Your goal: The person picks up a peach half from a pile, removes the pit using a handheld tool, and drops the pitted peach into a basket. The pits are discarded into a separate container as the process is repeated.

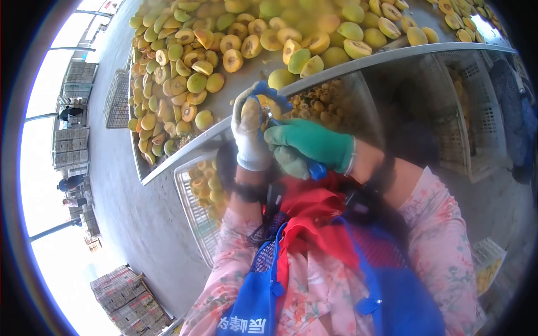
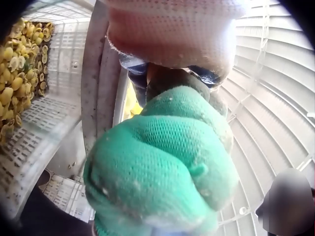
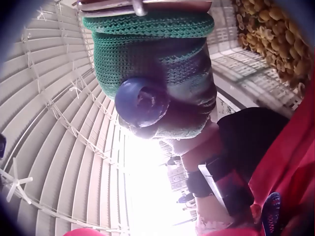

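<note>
In the head view my left hand (image 1: 250, 134), in a white glove with blue fingertips, grips a yellow fruit piece (image 1: 270, 105) by the table edge. My right hand (image 1: 314, 143), in a green glove, is curled round a tool whose blue handle end (image 1: 318, 171) sticks out below; its metal part meets the fruit. The left wrist view has the left glove (image 2: 172, 32) on top and the green glove (image 2: 157, 162) close beneath, hiding the fruit and the tool's tip. In the right wrist view the green glove (image 3: 152, 59) wraps the handle, its round blue end (image 3: 140, 102) showing.
Halved yellow-green fruits (image 1: 196, 84) cover the metal table (image 1: 196, 137) ahead. Below its edge stand crates, one with small fruit pieces (image 1: 322, 101), another crate (image 1: 185, 190) at the left holding yellow pieces. Stacked crates (image 1: 131, 302) and people are farther left.
</note>
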A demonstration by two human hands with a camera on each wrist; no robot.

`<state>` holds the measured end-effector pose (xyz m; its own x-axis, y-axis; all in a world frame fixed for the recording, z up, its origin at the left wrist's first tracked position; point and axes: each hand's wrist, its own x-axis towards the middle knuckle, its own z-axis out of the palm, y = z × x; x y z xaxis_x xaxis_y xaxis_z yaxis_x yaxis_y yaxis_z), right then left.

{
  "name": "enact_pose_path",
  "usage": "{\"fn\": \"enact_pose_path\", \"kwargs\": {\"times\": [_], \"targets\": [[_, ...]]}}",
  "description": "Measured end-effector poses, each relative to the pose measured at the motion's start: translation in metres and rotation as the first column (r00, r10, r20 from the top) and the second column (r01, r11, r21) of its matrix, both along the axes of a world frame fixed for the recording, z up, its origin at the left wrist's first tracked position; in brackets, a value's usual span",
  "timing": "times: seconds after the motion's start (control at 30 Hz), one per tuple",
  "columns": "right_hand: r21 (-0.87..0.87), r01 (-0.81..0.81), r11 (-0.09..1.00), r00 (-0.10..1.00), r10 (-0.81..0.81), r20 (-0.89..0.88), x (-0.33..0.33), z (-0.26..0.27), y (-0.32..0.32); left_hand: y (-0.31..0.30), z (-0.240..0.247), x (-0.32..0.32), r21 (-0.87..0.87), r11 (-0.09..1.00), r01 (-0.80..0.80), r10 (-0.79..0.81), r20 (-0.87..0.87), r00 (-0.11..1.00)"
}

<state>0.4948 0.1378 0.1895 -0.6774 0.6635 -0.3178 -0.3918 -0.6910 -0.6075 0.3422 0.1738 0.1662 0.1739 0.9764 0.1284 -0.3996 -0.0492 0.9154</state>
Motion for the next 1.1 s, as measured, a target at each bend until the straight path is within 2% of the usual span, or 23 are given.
{"fn": "enact_pose_path", "kwargs": {"times": [0.07,0.17,0.27,0.37,0.47,0.67,0.77,0.9,1.0,1.03,1.1], "targets": [[-0.052,0.023,0.998,0.999,-0.025,-0.029,-0.001,0.001,-0.001,0.004,-0.006,0.0,-0.004,1.0,0.028,-0.028,0.027,0.999],[-0.007,-0.005,1.0,0.998,0.005,0.064,0.001,0.011,-0.001,0.006,-0.008,0.001,-0.02,1.0,0.017,-0.016,0.056,0.998],[0.188,0.001,0.982,0.982,-0.036,0.184,-0.001,0.0,0.003,0.004,-0.004,0.008,-0.03,0.998,-0.051,0.052,0.022,0.998],[-0.088,-0.059,0.994,0.997,0.054,-0.055,0.001,-0.003,0.004,0.0,-0.003,0.004,-0.044,0.999,-0.029,0.029,0.018,0.999],[-0.181,-0.112,0.977,0.973,0.071,-0.219,0.001,0.002,0.002,0.004,-0.007,-0.001,-0.067,0.994,0.081,-0.072,0.125,0.99],[-0.153,-0.159,0.975,0.952,0.11,-0.286,0.004,-0.003,-0.002,0.0,-0.005,0.005,-0.074,0.975,0.209,-0.18,0.288,0.941],[-0.152,-0.163,0.975,0.959,0.12,-0.257,0.007,-0.002,-0.004,-0.002,-0.003,0.008,-0.096,0.968,0.233,-0.183,0.368,0.912],[-0.034,-0.145,0.989,0.981,0.139,-0.134,0.006,0.006,-0.007,-0.01,0.009,0.006,-0.258,0.954,0.154,-0.049,0.373,0.926],[-0.002,-0.18,0.984,0.984,0.18,-0.017,0.013,0.021,-0.014,0.001,-0.008,-0.031,-0.267,0.961,0.074,0.106,0.6,0.793],[-0.014,-0.195,0.981,0.979,0.194,-0.06,0.018,0.022,-0.012,-0.004,0.003,-0.043,-0.319,0.944,-0.081,0.241,0.502,0.831],[0.124,-0.207,0.971,0.97,0.187,0.153,0.023,0.019,-0.008,-0.018,0.016,-0.08,-0.298,0.953,-0.047,0.186,0.459,0.869]]}}
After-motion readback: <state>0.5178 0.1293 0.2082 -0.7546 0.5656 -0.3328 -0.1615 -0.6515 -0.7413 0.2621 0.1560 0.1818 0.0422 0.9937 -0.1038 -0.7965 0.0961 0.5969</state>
